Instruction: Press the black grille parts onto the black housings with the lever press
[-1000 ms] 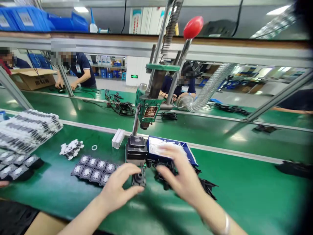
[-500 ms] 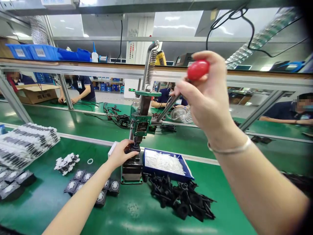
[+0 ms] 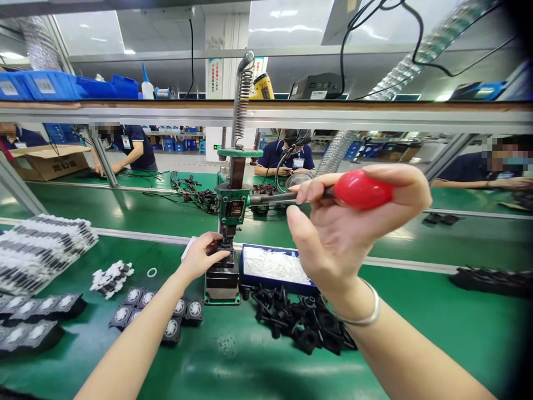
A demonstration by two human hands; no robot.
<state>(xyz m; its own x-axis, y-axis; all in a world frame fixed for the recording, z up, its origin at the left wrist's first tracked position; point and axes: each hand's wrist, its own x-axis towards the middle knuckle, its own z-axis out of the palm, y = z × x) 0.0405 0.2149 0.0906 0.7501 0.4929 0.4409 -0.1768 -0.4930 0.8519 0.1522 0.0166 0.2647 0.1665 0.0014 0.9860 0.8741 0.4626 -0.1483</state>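
A green hand press [image 3: 231,206] stands on the green bench. My right hand [image 3: 350,233] is closed around the red knob [image 3: 361,189] of its lever, which lies roughly level. My left hand [image 3: 200,256] pinches a small black part [image 3: 222,247] seated on the press's black base block [image 3: 222,278], under the ram. A blue tray [image 3: 272,265] of white pieces sits just right of the press, with a heap of black plastic parts [image 3: 302,325] in front of it.
Black fan units with white rotors [image 3: 166,314] lie left of the press, more at the far left [image 3: 33,319]. White parts [image 3: 111,276], a white ring [image 3: 152,272] and stacked strips [image 3: 41,244] sit further left. Other people work across the line.
My right hand rose from the bench to the red knob and has pulled the lever down to about level. My left hand carried the black part onto the press base and stays there.
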